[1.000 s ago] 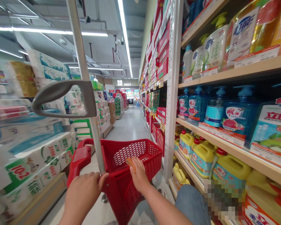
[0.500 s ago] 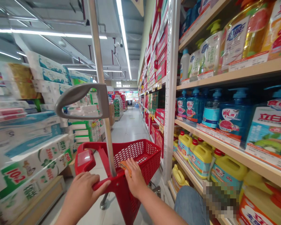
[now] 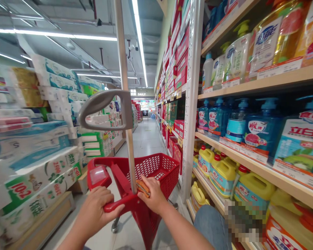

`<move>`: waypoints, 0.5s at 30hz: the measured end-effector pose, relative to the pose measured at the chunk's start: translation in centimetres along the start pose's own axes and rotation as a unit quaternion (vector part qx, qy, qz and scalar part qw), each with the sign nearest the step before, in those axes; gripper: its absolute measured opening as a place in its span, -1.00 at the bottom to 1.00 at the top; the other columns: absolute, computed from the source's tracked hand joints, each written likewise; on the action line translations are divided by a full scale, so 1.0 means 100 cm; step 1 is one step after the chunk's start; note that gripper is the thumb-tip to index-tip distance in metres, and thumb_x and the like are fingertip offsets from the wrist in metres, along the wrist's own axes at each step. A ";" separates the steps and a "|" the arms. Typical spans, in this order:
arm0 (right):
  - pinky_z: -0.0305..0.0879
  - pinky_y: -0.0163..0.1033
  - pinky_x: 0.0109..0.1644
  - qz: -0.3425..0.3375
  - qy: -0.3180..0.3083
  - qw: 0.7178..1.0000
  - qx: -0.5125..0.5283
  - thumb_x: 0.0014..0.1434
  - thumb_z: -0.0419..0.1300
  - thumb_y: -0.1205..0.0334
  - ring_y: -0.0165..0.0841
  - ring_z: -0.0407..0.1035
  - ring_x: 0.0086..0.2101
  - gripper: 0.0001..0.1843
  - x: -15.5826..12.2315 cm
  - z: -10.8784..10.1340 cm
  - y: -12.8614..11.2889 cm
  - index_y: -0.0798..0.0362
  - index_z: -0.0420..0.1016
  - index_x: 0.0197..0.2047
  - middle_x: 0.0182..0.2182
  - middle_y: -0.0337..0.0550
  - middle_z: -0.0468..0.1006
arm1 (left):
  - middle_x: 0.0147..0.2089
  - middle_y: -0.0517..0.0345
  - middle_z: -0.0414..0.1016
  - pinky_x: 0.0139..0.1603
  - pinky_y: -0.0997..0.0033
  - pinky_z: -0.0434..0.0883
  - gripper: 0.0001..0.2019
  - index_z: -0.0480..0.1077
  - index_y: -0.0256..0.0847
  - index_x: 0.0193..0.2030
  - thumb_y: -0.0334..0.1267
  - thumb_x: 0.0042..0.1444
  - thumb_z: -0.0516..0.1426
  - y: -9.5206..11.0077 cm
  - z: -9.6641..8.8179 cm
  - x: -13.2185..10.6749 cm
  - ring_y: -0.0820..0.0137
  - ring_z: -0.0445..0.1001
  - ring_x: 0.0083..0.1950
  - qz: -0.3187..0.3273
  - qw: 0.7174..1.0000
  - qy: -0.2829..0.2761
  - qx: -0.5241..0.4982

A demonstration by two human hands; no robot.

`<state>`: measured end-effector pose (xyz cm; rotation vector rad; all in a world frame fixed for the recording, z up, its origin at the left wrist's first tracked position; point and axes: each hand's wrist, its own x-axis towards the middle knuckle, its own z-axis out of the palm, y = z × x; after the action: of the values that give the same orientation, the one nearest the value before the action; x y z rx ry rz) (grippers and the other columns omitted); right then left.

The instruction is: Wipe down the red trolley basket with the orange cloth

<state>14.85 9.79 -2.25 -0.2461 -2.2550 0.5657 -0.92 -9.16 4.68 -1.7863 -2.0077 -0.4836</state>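
A red plastic shopping cart (image 3: 156,159) with a perforated basket stands before me, its tall metal pole (image 3: 130,156) rising from the near rim. Partway up the pole sits a grey loop handle (image 3: 104,128). My left hand (image 3: 99,205) is wrapped round the cart's red near edge, left of the pole. Just right of the pole, my right hand (image 3: 153,194) holds a folded orange-brown cloth (image 3: 143,187) against the basket's rim. Part of the cloth is covered by my fingers.
Shelves (image 3: 250,142) of pump bottles and yellow jugs (image 3: 224,177) line the right side, with a white upright post (image 3: 191,104) beside the cart. Stacked tissue packs (image 3: 41,177) stand on the left. A tiled aisle (image 3: 146,135) runs ahead. My knee (image 3: 211,225) is at lower right.
The pole and grey handle have shifted right in view. My right hand has moved slightly right with the cloth, which shows more now. My left hand keeps its grip on the cart.
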 end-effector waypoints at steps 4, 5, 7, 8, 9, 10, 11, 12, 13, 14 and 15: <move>0.09 -0.01 0.19 -0.010 -0.044 0.999 0.025 0.21 0.10 -0.17 -0.19 0.19 0.12 -0.24 0.000 -0.009 0.015 -0.11 -0.05 0.36 0.16 -0.08 0.34 | -0.56 0.18 0.36 -0.22 0.37 0.24 -0.58 0.33 -0.18 -0.63 0.06 0.09 0.09 0.009 -0.001 0.001 0.41 0.32 -0.41 -0.003 1.000 0.013 -0.006; 0.07 0.01 0.21 -0.006 -0.050 0.998 0.026 0.24 0.05 -0.14 -0.19 0.17 0.14 -0.32 0.001 -0.012 0.015 -0.13 0.01 0.35 0.18 -0.10 0.32 | -0.56 0.17 0.36 -0.22 0.37 0.24 -0.58 0.34 -0.18 -0.63 0.06 0.09 0.09 0.010 -0.001 0.002 0.41 0.32 -0.41 -0.006 1.000 0.018 -0.006; 0.04 0.02 0.23 0.007 -0.035 0.999 0.032 0.32 -0.04 -0.06 -0.23 0.15 0.16 -0.50 0.003 -0.013 0.011 -0.16 0.18 0.27 0.18 -0.15 0.32 | -0.56 0.16 0.37 -0.21 0.36 0.24 -0.58 0.34 -0.18 -0.63 0.07 0.09 0.08 0.013 0.000 0.004 0.40 0.32 -0.41 -0.013 1.000 0.029 -0.003; 0.04 0.02 0.24 0.012 -0.017 0.999 0.040 0.34 -0.07 -0.02 -0.25 0.16 0.16 -0.56 0.002 -0.011 0.007 -0.17 0.25 0.23 0.17 -0.18 0.34 | -0.56 0.16 0.37 -0.22 0.35 0.24 -0.58 0.34 -0.18 -0.63 0.08 0.09 0.08 0.015 0.002 0.005 0.40 0.32 -0.41 -0.017 0.999 0.035 0.000; 0.03 0.01 0.25 0.014 0.008 0.999 0.050 0.35 -0.08 0.01 -0.27 0.16 0.16 -0.59 0.001 -0.008 0.001 -0.16 0.29 0.20 0.16 -0.19 0.35 | -0.57 0.15 0.37 -0.22 0.35 0.24 -0.57 0.35 -0.17 -0.63 0.08 0.09 0.08 0.018 0.003 0.007 0.40 0.32 -0.42 -0.020 0.999 0.041 0.004; 0.03 0.00 0.27 0.017 0.037 0.997 0.064 0.36 -0.08 0.04 -0.29 0.16 0.17 -0.60 0.000 -0.004 -0.005 -0.14 0.29 0.20 0.15 -0.18 0.36 | -0.57 0.15 0.38 -0.23 0.34 0.23 -0.57 0.35 -0.17 -0.63 0.08 0.09 0.07 0.021 0.005 0.008 0.39 0.32 -0.42 -0.025 0.999 0.048 0.007; 0.02 -0.01 0.28 0.023 0.069 0.994 0.077 0.36 -0.08 0.07 -0.30 0.15 0.18 -0.59 -0.003 0.001 -0.010 -0.12 0.28 0.21 0.16 -0.17 0.35 | -0.57 0.15 0.38 -0.23 0.34 0.23 -0.57 0.35 -0.17 -0.63 0.09 0.09 0.07 0.025 0.007 0.009 0.39 0.32 -0.42 -0.030 0.998 0.055 0.011; 0.02 0.00 0.29 0.032 0.100 0.991 0.088 0.36 -0.09 0.08 -0.30 0.13 0.19 -0.58 -0.005 0.006 -0.014 -0.08 0.26 0.23 0.18 -0.14 0.33 | -0.57 0.14 0.38 -0.23 0.33 0.23 -0.57 0.35 -0.16 -0.64 0.09 0.09 0.06 0.029 0.009 0.010 0.38 0.32 -0.41 -0.036 0.997 0.062 0.016; 0.02 0.01 0.29 0.044 0.128 0.986 0.095 0.36 -0.09 0.10 -0.29 0.12 0.20 -0.57 -0.007 0.010 -0.016 -0.06 0.24 0.24 0.19 -0.11 0.31 | -0.57 0.14 0.38 -0.23 0.33 0.22 -0.56 0.35 -0.16 -0.64 0.09 0.09 0.06 0.034 0.010 0.012 0.37 0.32 -0.40 -0.044 0.996 0.069 0.020; 0.03 0.02 0.29 0.057 0.152 0.982 0.099 0.36 -0.10 0.10 -0.28 0.12 0.20 -0.56 -0.009 0.013 -0.017 -0.04 0.24 0.24 0.19 -0.08 0.30 | -0.57 0.13 0.38 -0.24 0.32 0.22 -0.55 0.35 -0.16 -0.65 0.10 0.09 0.05 0.039 0.011 0.013 0.36 0.32 -0.40 -0.053 0.996 0.074 0.025; 0.03 0.03 0.29 0.070 0.169 0.978 0.102 0.36 -0.11 0.10 -0.27 0.13 0.20 -0.56 -0.010 0.015 -0.016 -0.03 0.26 0.23 0.18 -0.07 0.31 | -0.57 0.13 0.38 -0.24 0.31 0.21 -0.55 0.34 -0.16 -0.65 0.10 0.09 0.05 0.044 0.012 0.015 0.35 0.32 -0.40 -0.061 0.995 0.077 0.030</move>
<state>14.37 7.54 -3.05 -0.3690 -1.8462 0.7634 3.24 -6.76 4.32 -1.5478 -2.0102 -0.5753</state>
